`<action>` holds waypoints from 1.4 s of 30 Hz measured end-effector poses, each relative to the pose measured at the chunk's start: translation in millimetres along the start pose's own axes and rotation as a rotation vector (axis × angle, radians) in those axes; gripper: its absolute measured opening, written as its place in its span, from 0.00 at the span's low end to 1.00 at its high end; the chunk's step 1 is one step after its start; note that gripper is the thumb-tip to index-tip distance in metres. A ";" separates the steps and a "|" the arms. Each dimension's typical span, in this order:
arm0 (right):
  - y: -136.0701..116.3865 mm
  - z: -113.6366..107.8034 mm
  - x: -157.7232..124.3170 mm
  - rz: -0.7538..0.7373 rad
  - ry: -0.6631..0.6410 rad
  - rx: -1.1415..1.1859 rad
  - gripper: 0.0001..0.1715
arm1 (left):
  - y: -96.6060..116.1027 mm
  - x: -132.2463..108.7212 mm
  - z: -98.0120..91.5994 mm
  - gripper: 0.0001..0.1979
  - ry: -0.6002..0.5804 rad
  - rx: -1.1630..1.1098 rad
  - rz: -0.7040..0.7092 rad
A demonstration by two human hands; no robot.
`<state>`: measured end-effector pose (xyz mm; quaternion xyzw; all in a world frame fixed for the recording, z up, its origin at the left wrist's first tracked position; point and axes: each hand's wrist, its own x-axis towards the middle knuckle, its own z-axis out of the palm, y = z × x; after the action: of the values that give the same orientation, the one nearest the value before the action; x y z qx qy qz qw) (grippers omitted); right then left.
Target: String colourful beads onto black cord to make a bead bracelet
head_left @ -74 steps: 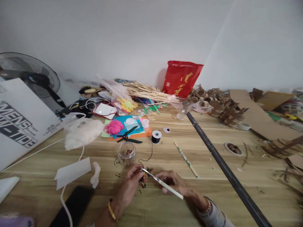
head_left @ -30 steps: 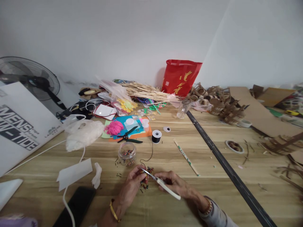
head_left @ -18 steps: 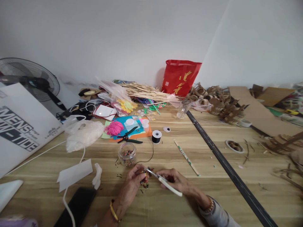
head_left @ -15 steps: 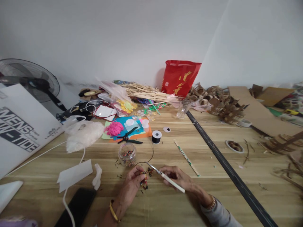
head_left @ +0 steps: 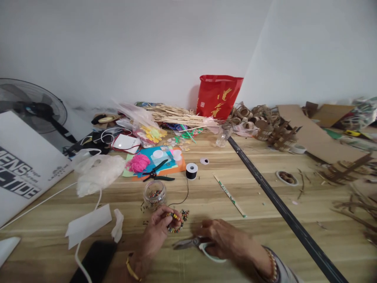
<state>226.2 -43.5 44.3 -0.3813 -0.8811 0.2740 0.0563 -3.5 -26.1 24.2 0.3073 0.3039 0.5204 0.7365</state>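
My left hand [head_left: 154, 230] is closed, pinching a loop of colourful beads [head_left: 176, 231] between thumb and fingers. To its right, my right hand [head_left: 224, 237] is low over the table, slightly blurred, with its fingers at the white handles of a pair of scissors [head_left: 191, 243]. The blades point left, just below the bead loop. Loose beads [head_left: 185, 214] lie beside the loop. A clear jar [head_left: 155, 193] of beads stands behind my left hand. Black cord runs from a spool [head_left: 191, 171] toward the bead loop.
Pliers [head_left: 159, 171] and pink yarn [head_left: 138, 162] lie on coloured sheets. A green-and-white wrapped stick [head_left: 229, 195] sits to the right, before a long black strip [head_left: 273, 200]. A dark phone-like slab [head_left: 94, 261] lies front left. A red bag [head_left: 218, 96] stands at the back.
The scissors have moved down, away from the cord, and now lie lower with blades pointing left. My left hand has turned the bead loop so its round shape shows.
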 end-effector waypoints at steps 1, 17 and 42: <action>-5.8 0.8 -0.6 -0.011 -0.037 -0.045 0.13 | -0.9 0.9 0.8 0.12 0.014 0.002 -0.001; 8.0 34.3 34.0 0.186 0.287 1.013 0.21 | -24.0 1.0 15.9 0.12 0.053 0.121 -0.088; 95.5 -34.2 -13.2 0.629 0.285 -0.494 0.09 | -18.8 6.0 -10.3 0.06 0.264 0.801 0.277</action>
<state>307.2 15.7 24.4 -0.6678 -0.7443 0.0030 -0.0019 1.1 -24.0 2.5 0.5373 0.5289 0.4901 0.4375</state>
